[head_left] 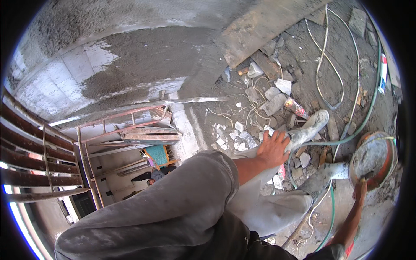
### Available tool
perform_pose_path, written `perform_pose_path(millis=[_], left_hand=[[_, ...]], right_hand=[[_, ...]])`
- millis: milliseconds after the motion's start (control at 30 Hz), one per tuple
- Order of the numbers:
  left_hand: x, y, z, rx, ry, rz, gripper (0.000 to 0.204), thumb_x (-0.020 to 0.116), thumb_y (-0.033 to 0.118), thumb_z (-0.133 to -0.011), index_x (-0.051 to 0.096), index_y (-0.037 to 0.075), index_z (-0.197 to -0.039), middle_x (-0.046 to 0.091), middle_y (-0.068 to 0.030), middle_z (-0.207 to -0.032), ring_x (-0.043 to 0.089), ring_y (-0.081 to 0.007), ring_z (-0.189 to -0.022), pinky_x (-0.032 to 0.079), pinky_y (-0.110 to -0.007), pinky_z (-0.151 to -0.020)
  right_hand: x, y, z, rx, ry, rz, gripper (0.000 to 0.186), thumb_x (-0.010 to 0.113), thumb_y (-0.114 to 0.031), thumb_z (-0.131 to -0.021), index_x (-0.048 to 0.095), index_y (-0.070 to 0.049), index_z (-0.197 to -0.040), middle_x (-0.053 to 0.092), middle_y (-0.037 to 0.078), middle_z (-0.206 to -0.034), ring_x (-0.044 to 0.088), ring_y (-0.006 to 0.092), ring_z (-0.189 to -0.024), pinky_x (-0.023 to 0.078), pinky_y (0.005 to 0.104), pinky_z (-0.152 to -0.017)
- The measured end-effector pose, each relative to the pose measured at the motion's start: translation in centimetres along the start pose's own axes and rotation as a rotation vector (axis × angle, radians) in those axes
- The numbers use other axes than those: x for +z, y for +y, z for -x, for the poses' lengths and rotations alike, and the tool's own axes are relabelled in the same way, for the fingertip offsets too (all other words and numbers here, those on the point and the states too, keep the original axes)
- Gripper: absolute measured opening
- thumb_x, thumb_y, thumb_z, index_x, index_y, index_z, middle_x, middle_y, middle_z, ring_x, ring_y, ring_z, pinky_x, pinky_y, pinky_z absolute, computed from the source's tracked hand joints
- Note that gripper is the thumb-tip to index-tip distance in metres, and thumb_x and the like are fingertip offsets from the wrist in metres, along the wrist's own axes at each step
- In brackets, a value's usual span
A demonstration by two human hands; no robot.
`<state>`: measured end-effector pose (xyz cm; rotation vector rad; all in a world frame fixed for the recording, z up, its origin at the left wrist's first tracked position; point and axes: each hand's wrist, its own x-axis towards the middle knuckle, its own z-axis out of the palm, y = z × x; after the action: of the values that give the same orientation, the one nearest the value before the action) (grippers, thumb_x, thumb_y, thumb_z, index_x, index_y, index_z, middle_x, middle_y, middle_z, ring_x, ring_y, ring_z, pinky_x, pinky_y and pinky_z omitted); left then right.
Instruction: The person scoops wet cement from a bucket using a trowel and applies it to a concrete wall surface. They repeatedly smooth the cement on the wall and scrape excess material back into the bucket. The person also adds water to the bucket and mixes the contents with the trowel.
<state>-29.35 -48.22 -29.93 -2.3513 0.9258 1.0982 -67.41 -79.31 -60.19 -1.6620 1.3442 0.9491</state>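
Observation:
My left hand has its fingers spread over my grey-clad lower leg, near a pale, cement-smeared shoe, its forearm beside my bent knee. At the lower right, my right hand grips a short tool handle at the near edge of a round reddish basin, which holds grey wet mortar; the tool's head is unclear. Beside that basin is my other shoe.
Broken rubble, white cables and a green hose surround my feet. A board lies beyond. On the left are a rusty metal frame, a grey plastered surface and, lower down, another person.

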Motion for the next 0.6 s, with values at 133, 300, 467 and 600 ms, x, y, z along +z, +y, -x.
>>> perform_pose_path(millis=[133,300,467,600], left_hand=[[-0.4,0.2,-0.2,0.017,-0.004,0.013,0.05,0.051,0.04,-0.09,0.048,0.008,-0.129,0.04,-0.0153,-0.138,0.033,-0.0296,-0.133,0.02,-0.057,-0.105],[-0.8,0.1,-0.4,0.007,-0.037,-0.032,0.052,0.05,0.041,-0.09,0.046,0.009,-0.13,0.038,-0.0155,-0.141,0.032,-0.0296,-0.133,0.022,-0.056,-0.104],[-0.5,0.2,-0.5,0.012,-0.029,-0.055,0.052,0.05,0.041,-0.09,0.046,0.008,-0.131,0.038,-0.0152,-0.14,0.033,-0.0291,-0.133,0.022,-0.057,-0.104],[0.4,0.7,-0.4,0.02,-0.003,-0.136,0.053,0.05,0.042,-0.09,0.046,0.008,-0.132,0.04,-0.0149,-0.137,0.035,-0.0285,-0.131,0.023,-0.057,-0.104]], right_hand=[[0.8,-3.2,2.9,0.16,-0.146,-0.435,0.014,0.051,-0.018,-0.088,0.052,-0.005,-0.094,0.05,0.006,-0.064,0.05,0.0164,-0.047,0.036,0.0326,-0.038],[3.1,-6.1,4.3,0.033,0.033,-0.764,0.009,0.052,-0.016,-0.087,0.05,-0.009,-0.092,0.041,-0.001,-0.056,0.042,0.01,-0.039,0.03,0.0273,-0.033],[3.6,-7.2,3.6,0.186,-0.093,-0.964,0.01,0.054,-0.018,-0.088,0.049,-0.011,-0.083,0.046,-0.001,-0.06,0.042,0.0093,-0.042,0.034,0.0246,-0.035],[5.0,-6.9,2.6,0.25,-0.225,-1.372,0.009,0.054,-0.02,-0.091,0.052,-0.013,-0.086,0.046,-0.001,-0.061,0.043,0.0088,-0.043,0.035,0.0234,-0.036]])
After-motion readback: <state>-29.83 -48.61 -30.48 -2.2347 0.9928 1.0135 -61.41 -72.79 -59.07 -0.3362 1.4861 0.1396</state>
